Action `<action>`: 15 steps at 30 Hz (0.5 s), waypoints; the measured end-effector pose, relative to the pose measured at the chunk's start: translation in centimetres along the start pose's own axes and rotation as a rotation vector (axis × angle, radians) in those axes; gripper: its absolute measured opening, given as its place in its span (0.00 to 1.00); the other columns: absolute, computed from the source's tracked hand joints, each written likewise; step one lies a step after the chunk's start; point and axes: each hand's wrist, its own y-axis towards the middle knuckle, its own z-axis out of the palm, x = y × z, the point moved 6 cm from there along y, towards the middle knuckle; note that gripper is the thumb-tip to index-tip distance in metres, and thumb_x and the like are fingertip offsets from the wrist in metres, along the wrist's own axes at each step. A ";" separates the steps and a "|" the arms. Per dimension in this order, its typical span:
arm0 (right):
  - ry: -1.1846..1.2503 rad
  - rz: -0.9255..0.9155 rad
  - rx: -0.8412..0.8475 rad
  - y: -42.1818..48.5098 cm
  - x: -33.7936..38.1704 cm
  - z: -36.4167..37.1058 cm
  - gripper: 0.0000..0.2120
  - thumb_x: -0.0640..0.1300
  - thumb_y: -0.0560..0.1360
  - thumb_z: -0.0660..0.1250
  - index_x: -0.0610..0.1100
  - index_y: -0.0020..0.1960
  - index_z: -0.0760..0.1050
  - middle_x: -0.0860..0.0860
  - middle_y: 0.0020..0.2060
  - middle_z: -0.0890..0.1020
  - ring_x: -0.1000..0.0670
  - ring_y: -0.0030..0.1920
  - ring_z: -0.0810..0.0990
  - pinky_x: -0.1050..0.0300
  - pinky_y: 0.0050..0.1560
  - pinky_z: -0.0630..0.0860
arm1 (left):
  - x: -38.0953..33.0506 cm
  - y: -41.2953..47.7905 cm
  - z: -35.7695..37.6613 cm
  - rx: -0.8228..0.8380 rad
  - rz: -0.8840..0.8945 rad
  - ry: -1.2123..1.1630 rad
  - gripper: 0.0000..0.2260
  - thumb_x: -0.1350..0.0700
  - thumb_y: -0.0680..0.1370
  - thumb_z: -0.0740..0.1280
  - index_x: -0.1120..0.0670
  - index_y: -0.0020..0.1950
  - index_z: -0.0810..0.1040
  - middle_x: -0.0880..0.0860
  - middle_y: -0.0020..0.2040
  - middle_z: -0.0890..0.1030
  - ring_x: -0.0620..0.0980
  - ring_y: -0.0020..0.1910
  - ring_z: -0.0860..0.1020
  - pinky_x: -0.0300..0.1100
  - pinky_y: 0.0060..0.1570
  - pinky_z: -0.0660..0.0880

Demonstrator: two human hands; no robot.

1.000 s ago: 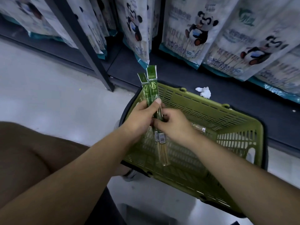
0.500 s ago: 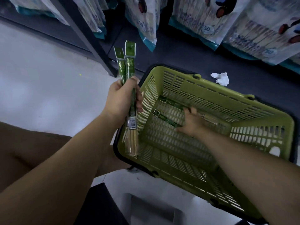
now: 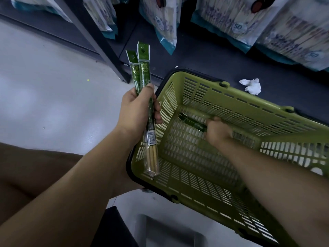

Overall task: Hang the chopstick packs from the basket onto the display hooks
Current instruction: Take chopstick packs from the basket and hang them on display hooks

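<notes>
Item: basket. Olive-green slotted plastic with a dark rim, standing on the pale floor. All places below are given from this basket.

Item: left hand. Held just outside the basket's left corner. Its grip is closed round two chopstick packs, with the thumb across their front and the fingers wrapped behind.

Item: two chopstick packs. Held side by side, near upright, leaning slightly. Their green header cards, each with a punched hang hole, rise above the hand, clear of the basket. Below the hand there is a barcode label. The clear lower ends show pale sticks and overlap the basket's left wall in this view.

Item: right hand. Reached down inside the basket to its bottom, near the far wall. Its grip is curled round one end of a single chopstick pack.

Item: single chopstick pack. Dark green, lying on the basket's bottom along the foot of the far wall. Its free end points toward the left wall.

Item: crumpled white tissue. Lies on the dark shelf base just beyond the basket's far rim.

Item: hanging bags. A row of them, pale with teal lower edges and round "50" marks, above and beyond the basket's far side.

Item: dark upright post. Slants down to the floor beyond the basket's left corner.
</notes>
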 end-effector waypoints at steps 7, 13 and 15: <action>0.014 -0.077 0.105 -0.5 0.3 1.3 0.13 0.50 0.76 0.72 0.48 0.59 0.79 0.45 0.54 0.84 0.42 0.56 0.83 0.52 0.53 0.78 | 0.1 0.1 0.1 -0.010 0.006 0.015 0.13 0.53 0.84 0.64 0.57 0.42 0.72 0.55 0.30 0.77 0.52 0.23 0.73 0.43 0.27 0.74; 0.176 -0.114 0.112 -1.3 0.1 1.0 0.16 0.49 0.77 0.72 0.47 0.63 0.80 0.44 0.57 0.84 0.41 0.57 0.82 0.52 0.55 0.79 | 0.0 -0.2 0.5 0.000 0.005 0.035 0.13 0.53 0.85 0.63 0.58 0.43 0.72 0.55 0.30 0.76 0.52 0.24 0.73 0.43 0.27 0.74; 0.294 -0.115 0.106 -2.0 0.3 -0.5 0.12 0.48 0.77 0.72 0.46 0.59 0.82 0.44 0.51 0.85 0.42 0.53 0.83 0.54 0.49 0.77 | -0.2 -0.3 0.7 0.016 0.013 0.069 0.13 0.53 0.85 0.63 0.58 0.43 0.72 0.55 0.31 0.77 0.52 0.24 0.72 0.43 0.27 0.74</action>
